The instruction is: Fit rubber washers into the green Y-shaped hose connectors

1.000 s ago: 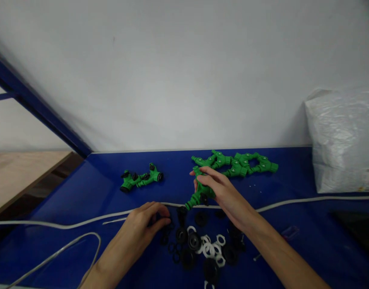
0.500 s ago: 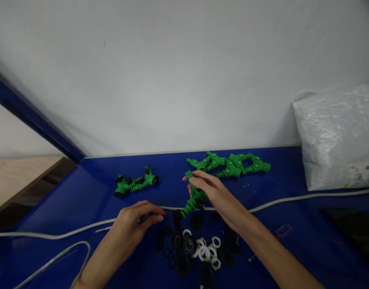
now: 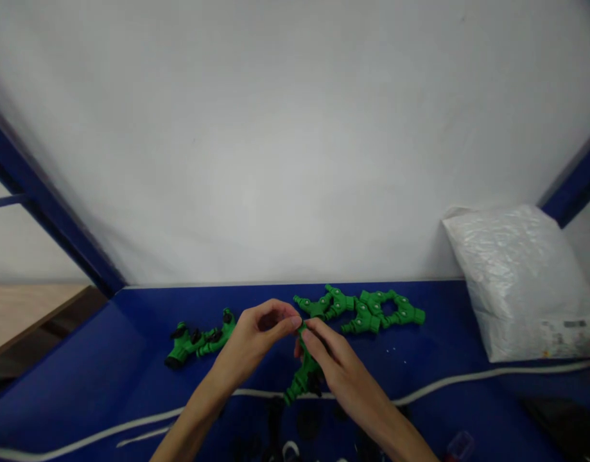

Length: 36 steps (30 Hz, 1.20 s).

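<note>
My right hand (image 3: 340,366) is closed around a green Y-shaped hose splitter (image 3: 300,382), which is tilted with one end up and one end down to the left. At the upper end, the thumb and fingers of my left hand (image 3: 256,333) are pinched together. Whatever sits in that pinch is too small and covered to make out. Left of my hands lie two green splitters (image 3: 183,346) with black fittings. More green splitters (image 3: 366,319) without visible black parts lie in a cluster behind my right hand.
A white cable (image 3: 434,387) runs across the blue table (image 3: 131,359). At the right, a silvery plastic bag (image 3: 520,289) leans by the white wall (image 3: 295,147). A clear-handled tool (image 3: 461,444), dark rings (image 3: 308,420) and a white ring (image 3: 290,448) show along the bottom edge.
My left hand has moved up and right from above the loose parts to the splitter's upper end. My right hand still holds the splitter. The view has tilted upward.
</note>
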{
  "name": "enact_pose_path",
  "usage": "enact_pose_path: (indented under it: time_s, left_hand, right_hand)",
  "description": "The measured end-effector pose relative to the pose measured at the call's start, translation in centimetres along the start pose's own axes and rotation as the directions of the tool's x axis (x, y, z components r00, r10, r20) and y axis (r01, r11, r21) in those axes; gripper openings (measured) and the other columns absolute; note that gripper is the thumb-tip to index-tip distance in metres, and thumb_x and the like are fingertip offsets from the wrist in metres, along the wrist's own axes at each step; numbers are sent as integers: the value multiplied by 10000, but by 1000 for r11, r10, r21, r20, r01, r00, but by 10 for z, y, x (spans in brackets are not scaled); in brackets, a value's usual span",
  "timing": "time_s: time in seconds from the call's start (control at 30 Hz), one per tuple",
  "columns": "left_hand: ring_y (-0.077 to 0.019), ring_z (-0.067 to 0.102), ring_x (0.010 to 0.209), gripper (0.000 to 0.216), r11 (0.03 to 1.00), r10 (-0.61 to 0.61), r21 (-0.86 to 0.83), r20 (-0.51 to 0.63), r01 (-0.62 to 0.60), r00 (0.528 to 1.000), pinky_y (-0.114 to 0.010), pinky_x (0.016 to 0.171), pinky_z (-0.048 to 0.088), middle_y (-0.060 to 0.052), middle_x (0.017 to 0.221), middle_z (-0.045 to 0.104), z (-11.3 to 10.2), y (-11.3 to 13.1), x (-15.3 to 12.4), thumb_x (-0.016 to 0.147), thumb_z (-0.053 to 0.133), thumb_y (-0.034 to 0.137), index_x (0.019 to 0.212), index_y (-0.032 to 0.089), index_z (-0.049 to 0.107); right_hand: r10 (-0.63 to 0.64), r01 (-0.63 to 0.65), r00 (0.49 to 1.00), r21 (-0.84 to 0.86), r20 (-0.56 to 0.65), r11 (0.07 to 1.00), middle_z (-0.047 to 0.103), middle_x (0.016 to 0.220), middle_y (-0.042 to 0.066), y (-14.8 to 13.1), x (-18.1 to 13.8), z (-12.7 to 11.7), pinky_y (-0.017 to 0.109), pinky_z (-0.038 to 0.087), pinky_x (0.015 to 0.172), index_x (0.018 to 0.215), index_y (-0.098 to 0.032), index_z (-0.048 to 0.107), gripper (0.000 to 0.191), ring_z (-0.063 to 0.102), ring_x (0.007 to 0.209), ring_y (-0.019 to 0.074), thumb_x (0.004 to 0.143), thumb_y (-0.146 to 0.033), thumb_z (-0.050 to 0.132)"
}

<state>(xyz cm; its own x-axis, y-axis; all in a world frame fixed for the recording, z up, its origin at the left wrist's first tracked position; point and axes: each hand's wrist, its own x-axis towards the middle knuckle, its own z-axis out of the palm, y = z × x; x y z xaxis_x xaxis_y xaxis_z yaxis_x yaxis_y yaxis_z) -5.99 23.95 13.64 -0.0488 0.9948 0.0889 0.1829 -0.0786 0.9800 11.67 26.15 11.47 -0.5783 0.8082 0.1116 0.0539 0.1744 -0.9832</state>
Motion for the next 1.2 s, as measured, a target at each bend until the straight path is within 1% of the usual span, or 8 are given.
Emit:
enact_pose_path:
  time_s: [0.13,0.3,0.37,0.5,0.63,0.87,1.07,1.2]
  left_hand:
    - [-144,623,723,240,996,-1,-90,49,5,999,-260,727,480,12,741,666,2,-8,-3,865,722,403,862,169,671]
    - [-122,562,702,272,995,-29,-100,-35,25,999,-230,674,454,32,735,599,3,-13,-10,847,745,419,977,185,697]
    - [-120,545,681,294,994,-42,-98,-32,39,999,-229,650,444,30,715,587,3,-15,-11,847,740,439,992,184,717]
    - [-120,555,641,299,985,-48,-165,19,51,999,-226,615,432,21,670,614,5,-16,-13,860,722,461,962,180,737]
    - [-117,573,626,308,966,-50,-251,58,63,997,-221,597,421,12,662,641,6,-17,-13,863,724,464,984,182,749]
    - [-97,532,574,384,928,-35,-367,74,60,997,-224,562,390,1,683,618,7,-28,-13,850,719,534,962,170,769]
    - [-106,521,512,467,868,-102,-477,100,138,990,-236,549,402,37,552,512,14,-31,-12,904,626,581,1003,144,757]
    - [-99,521,495,492,854,-138,-493,87,163,987,-229,528,382,26,553,546,15,-28,-12,878,646,600,947,124,748]
  right_hand:
    - [19,-19,1000,-23,9,1000,563,840,-18,-1,-1,1,310,403,779,946,-240,626,349,542,823,184,1051,-502,421]
    - [41,-42,997,14,70,999,628,977,-6,-6,-2,2,303,413,870,1113,-273,642,311,588,985,201,1026,-527,485]
    - [61,-63,995,12,83,998,629,970,-5,-6,-2,3,301,419,855,1138,-276,639,325,594,975,202,1019,-541,493]
    - [66,-65,996,-26,63,998,600,900,-13,-3,-2,3,300,413,829,1073,-262,654,342,575,894,185,1031,-541,460]
    - [49,-49,998,-1,24,999,614,899,-11,1,-3,6,298,433,816,1047,-276,665,331,576,878,187,1026,-540,467]
    - [41,-32,997,133,-63,991,654,824,16,2,-6,17,350,495,777,1002,-303,716,384,614,825,243,951,-632,525]
    - [105,-82,992,274,-72,958,701,916,38,-4,-5,19,347,502,782,964,-277,731,418,632,856,241,925,-655,556]
    - [106,-78,992,324,-72,943,702,918,40,-3,-4,20,332,488,781,910,-265,726,417,622,841,224,926,-650,566]
